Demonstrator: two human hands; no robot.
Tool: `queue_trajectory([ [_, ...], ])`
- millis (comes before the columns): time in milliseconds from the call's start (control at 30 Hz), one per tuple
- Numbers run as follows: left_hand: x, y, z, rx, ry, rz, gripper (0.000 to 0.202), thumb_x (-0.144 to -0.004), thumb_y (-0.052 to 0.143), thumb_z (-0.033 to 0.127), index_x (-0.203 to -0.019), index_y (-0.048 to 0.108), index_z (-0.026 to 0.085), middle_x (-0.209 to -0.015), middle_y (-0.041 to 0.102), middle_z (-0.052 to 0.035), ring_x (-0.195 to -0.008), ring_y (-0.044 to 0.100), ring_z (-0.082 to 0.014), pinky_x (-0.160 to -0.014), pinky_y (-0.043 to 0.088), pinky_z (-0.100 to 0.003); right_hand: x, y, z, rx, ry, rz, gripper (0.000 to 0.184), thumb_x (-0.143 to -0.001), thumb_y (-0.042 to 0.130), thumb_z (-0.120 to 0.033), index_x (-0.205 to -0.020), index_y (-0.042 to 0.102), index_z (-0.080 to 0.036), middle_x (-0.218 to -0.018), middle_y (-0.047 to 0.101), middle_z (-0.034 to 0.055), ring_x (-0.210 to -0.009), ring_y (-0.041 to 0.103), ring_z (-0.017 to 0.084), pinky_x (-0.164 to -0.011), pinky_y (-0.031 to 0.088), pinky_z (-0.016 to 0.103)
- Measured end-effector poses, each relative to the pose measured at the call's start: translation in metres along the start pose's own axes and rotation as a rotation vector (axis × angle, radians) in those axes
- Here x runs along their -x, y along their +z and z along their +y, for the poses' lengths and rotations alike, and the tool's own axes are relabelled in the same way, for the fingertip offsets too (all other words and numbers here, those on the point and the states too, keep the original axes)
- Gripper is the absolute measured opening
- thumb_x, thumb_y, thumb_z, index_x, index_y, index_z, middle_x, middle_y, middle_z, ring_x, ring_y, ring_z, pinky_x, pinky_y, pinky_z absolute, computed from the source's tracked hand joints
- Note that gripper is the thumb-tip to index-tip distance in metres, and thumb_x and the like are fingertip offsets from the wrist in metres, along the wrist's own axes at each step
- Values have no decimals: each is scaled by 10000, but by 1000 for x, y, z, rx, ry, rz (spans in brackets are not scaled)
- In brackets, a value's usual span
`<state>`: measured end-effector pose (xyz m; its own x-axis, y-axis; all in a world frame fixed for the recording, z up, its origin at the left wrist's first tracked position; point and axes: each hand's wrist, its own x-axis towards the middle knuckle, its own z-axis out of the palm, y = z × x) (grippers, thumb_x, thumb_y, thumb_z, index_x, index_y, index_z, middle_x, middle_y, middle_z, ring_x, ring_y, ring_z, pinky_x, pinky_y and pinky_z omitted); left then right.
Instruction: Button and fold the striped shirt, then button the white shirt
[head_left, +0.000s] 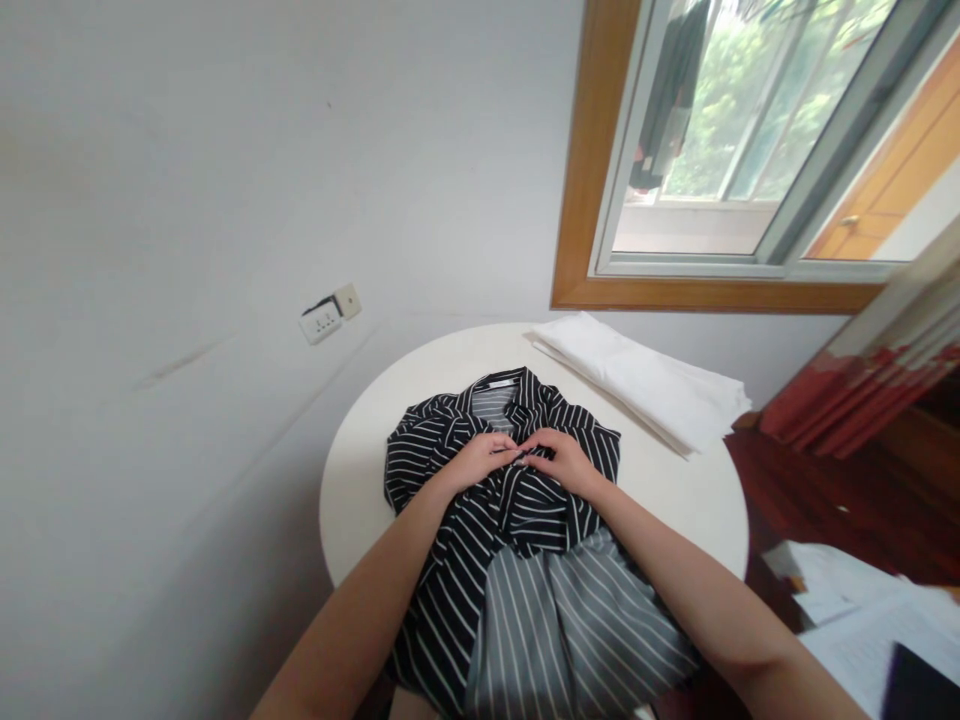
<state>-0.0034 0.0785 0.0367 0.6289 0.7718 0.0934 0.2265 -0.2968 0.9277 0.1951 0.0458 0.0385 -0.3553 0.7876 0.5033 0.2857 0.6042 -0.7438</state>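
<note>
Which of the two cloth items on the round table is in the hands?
The black-and-white striped shirt, its front pinched by the left hand and right hand; the other, a plain folded white cloth, lies untouched.

The shirt is matt cloth, the tabletop smooth, the window surround wood.

The left hand and the right hand are both bare, with slim fingers. The forearms are bare also, narrower at the wrists.
</note>
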Motion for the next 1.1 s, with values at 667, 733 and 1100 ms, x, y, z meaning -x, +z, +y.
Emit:
queue_trajectory([
  [667, -5, -12, 0, 54, 22, 457, 383, -857, 451, 474, -940, 654, 160, -975, 673, -53, -951, 591, -197, -926, 426, -340, -4, 1, 16, -164, 271, 562, 269, -784, 563, -491, -861, 567, -232, -796, 557, 10, -745, 503, 175, -712, 409, 297],
  [733, -4, -22, -2, 54, 6, 598, 376, -849, 458, 473, -954, 641, 162, -996, 664, -52, -963, 586, -197, -933, 420, -334, -4, -8, 24, -187, 310, 609, 288, -788, 537, -515, -856, 539, -236, -738, 527, -9, -698, 479, 166, -700, 398, 292],
  [1100, 6, -24, 8, -591, 52, 670, 206, -858, 481, 341, -867, 627, 197, -908, 619, -58, -905, 559, -210, -905, 426, -374, -6, -13, 19, -391, 391, 576, 258, -793, 528, -502, -883, 517, -261, -691, 528, -36, -704, 510, 163, -678, 423, 272],
])
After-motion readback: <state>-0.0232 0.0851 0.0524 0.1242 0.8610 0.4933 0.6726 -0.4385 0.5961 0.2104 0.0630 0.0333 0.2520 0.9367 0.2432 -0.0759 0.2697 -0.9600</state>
